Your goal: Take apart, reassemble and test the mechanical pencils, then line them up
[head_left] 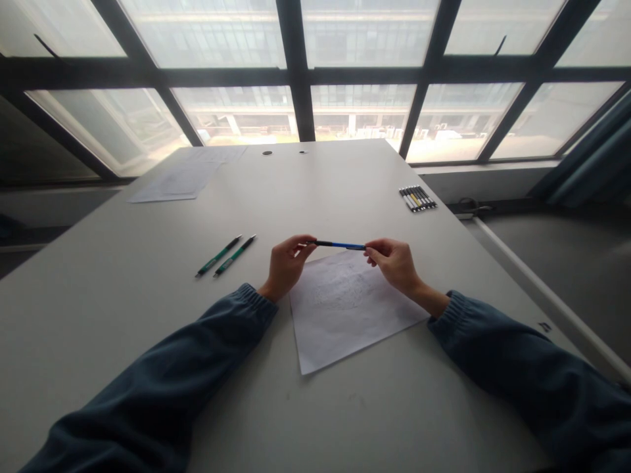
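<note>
A blue pen with a black grip is held level between both hands, above the far edge of a white sheet of paper. My left hand pinches its black end, and my right hand pinches the blue end with the clip. Faint marks cover part of the sheet, which lies slanted on the table. To the left of my left hand, two green pens, one beside the other, lie roughly parallel.
On the white table, a row of several pens lies at the right edge. More paper sheets are at the far left. Two small round fittings sit near the back edge, before the windows.
</note>
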A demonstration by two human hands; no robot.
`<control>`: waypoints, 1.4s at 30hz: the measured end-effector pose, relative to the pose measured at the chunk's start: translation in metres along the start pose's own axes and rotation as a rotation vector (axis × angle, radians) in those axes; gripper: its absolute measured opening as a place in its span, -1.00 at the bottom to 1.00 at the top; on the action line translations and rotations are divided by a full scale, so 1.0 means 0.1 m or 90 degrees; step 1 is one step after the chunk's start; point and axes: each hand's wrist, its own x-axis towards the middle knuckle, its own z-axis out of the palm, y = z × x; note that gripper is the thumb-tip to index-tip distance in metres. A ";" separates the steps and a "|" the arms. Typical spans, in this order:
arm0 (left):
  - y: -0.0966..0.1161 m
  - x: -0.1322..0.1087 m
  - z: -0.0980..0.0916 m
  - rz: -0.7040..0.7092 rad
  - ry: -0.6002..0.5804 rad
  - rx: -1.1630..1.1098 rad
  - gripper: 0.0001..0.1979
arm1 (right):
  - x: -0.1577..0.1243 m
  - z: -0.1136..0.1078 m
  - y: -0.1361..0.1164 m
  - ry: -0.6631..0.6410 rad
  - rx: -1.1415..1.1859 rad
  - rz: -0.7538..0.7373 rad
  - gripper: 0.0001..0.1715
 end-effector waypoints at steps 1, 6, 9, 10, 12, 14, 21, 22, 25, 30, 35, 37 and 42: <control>0.00 0.00 0.00 0.000 0.001 0.001 -0.72 | 0.00 -0.01 0.00 -0.001 -0.013 -0.004 -0.72; 0.01 0.00 -0.01 -0.010 0.001 0.007 -0.69 | 0.01 -0.05 -0.01 -0.030 -0.105 -0.035 -0.79; 0.02 0.00 -0.01 -0.017 -0.001 0.009 -0.69 | -0.01 -0.06 -0.03 -0.054 -0.159 -0.070 -0.84; 0.02 0.01 -0.01 -0.015 0.002 0.009 -0.69 | -0.01 -0.06 -0.03 -0.059 -0.176 -0.081 -0.86; 0.01 0.01 -0.01 -0.009 0.010 0.007 -0.70 | -0.03 -0.05 -0.06 -0.067 -0.212 -0.106 -0.87; 0.00 0.02 -0.02 -0.004 0.015 0.005 -0.71 | -0.05 -0.05 -0.09 -0.077 -0.252 -0.138 -0.88; 0.07 0.02 -0.03 0.035 0.035 0.066 -0.57 | 0.03 -0.14 -0.09 -0.050 -0.225 -0.173 -0.83; 0.08 0.02 -0.03 0.050 0.048 0.083 -0.56 | 0.07 -0.18 -0.06 -0.022 -0.227 -0.170 -0.81; 0.13 0.00 -0.03 0.097 0.049 0.124 -0.64 | 0.26 -0.35 0.04 0.063 -0.279 -0.162 -0.77; 0.13 -0.01 -0.01 0.175 -0.068 0.164 -0.81 | 0.64 -0.82 0.26 0.191 -0.413 -0.084 -0.76; 0.10 -0.04 0.00 0.265 -0.287 0.308 -0.74 | 0.86 -1.18 0.41 0.277 -0.548 0.025 -0.81; 0.09 -0.06 0.00 0.277 -0.382 0.368 -0.67 | 0.88 -1.21 0.43 0.290 -0.590 0.068 -0.82; 0.06 -0.06 0.01 0.271 -0.457 0.403 -0.65 | 0.88 -1.12 0.44 0.265 -0.671 0.124 -0.82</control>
